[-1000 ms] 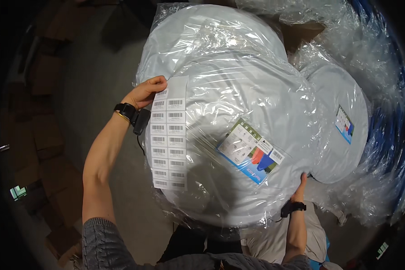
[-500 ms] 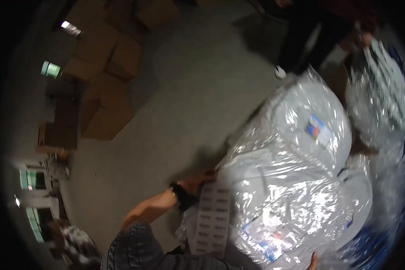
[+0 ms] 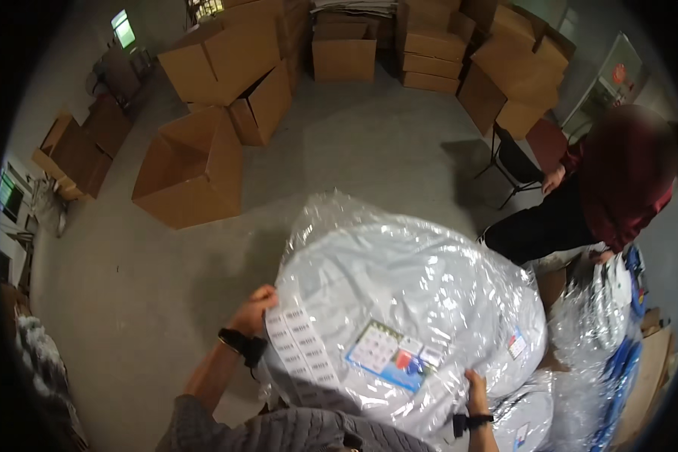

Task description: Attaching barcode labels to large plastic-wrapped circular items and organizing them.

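Observation:
A large rounded, pale grey package (image 3: pixel 384 286) in clear plastic lies tilted in front of me, with a coloured picture card (image 3: pixel 393 355) inside. My left hand (image 3: pixel 256 309) is closed at its left edge, holding the top corner of a white label sheet (image 3: pixel 301 346) and perhaps the plastic too. The sheet lies along the package's left side. My right hand (image 3: pixel 476 393) grips the clear wrap at the near right edge, its fingers partly hidden by glare and folds. More wrapped rounded packages (image 3: pixel 525 410) lie beneath and to the right.
A person in a dark red top (image 3: pixel 626 177) sits at the right beside more plastic-wrapped goods (image 3: pixel 591 320). A folding chair (image 3: pixel 513 162) stands behind. An open cardboard box (image 3: pixel 192 169) is on the floor at left; stacked cartons (image 3: pixel 433 53) line the back.
My view has lifted and swung, bringing the boxes and the seated person into sight. The top package is raised and turned, its card now facing up, with both hands at its edges.

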Demonstrator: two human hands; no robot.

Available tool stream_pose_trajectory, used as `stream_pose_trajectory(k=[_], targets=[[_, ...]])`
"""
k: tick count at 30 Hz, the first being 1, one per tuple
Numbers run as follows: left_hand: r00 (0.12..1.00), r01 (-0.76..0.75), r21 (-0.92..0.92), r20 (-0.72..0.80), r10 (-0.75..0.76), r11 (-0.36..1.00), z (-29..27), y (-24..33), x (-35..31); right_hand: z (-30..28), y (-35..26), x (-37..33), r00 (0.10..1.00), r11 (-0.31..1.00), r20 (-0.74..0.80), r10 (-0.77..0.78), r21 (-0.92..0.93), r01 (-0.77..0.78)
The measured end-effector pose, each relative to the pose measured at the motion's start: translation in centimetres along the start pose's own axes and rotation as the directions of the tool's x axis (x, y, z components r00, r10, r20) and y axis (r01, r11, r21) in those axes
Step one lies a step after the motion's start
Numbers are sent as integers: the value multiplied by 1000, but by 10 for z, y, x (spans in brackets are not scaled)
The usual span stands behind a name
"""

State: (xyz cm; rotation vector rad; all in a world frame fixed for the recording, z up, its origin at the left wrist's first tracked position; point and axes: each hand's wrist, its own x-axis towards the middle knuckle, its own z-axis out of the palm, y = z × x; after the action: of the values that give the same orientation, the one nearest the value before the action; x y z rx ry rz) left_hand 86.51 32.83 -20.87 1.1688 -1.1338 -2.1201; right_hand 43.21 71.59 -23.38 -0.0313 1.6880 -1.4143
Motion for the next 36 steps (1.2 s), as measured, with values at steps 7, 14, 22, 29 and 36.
stream_pose_trajectory(k=[7,14,22,29,36], targets=[[962,-263,-177,31,272,948,-41,152,87,113,-86,113,975,980,96,-199,32,196],[917,-314,-117,218,333,942,-1,199,222,145,-113,198,933,944,207,-293,214,249],[963,-228,-316,64,261,921,-21,145,194,128,-121,227,985,980,76,-157,139,145],[907,-413,-192,5,421,890,-37,86,196,167,-156,222,951,970,193,-240,23,240],[902,-410,-181,68,427,894,-40,111,208,157,-85,234,899,897,78,-431,150,416]])
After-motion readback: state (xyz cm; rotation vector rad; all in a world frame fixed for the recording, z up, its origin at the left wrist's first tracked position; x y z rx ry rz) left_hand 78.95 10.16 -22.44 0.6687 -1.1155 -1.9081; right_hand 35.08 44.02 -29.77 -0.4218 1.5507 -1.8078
